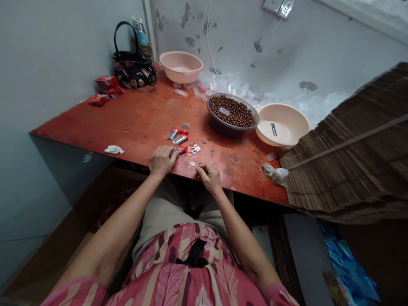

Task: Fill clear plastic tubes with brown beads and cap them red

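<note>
head view: left hand (162, 160) holds small packet (180, 149) (red-ended).

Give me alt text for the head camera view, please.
A person's left hand touches a small red-and-dark packet near the edge of a reddish table; the right hand has curled fingers. Behind are a bowl of brown balls and two pale basins.

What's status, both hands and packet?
Left hand at red-ended packet, grip unclear. Right hand apart, hold unclear. Bowl of brown balls beyond, clear of both hands.
</note>
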The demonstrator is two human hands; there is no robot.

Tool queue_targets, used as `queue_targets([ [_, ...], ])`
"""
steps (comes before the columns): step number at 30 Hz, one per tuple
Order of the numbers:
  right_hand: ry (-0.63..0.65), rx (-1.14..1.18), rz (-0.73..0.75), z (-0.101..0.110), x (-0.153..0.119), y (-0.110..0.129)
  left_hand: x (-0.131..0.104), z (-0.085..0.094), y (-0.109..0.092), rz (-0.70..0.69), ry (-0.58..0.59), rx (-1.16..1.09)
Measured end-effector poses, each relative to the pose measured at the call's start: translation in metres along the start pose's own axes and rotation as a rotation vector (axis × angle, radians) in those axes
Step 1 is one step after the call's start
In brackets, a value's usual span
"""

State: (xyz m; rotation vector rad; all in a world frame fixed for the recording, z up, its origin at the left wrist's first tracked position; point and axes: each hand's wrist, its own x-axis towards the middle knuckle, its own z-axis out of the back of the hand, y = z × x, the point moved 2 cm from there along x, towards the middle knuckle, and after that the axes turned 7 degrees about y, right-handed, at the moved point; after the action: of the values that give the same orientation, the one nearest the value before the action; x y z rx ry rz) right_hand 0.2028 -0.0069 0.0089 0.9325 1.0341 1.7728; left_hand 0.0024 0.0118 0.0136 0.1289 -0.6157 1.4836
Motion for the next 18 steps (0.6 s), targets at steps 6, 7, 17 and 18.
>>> queue_targets([
  [6,-0.01,-0.051,0.013,0.0002,0.0003,0.0006,0.0,0.0018,-0.0021,-0.007,0.009,0.015],
  [7,-0.011,-0.059,0.013,0.0002,0.0002,0.0006,0.0001,0.0023,-0.0025,-0.007,0.01,0.02],
  [17,-0.005,-0.085,-0.003,0.0004,0.0004,-0.0009,-0.0003,0.0022,-0.003,-0.004,0.023,-0.009],
  [18,-0.004,-0.081,-0.006,0.0002,0.0004,-0.001,-0.0004,0.0015,-0.0025,-0.003,0.024,-0.023],
])
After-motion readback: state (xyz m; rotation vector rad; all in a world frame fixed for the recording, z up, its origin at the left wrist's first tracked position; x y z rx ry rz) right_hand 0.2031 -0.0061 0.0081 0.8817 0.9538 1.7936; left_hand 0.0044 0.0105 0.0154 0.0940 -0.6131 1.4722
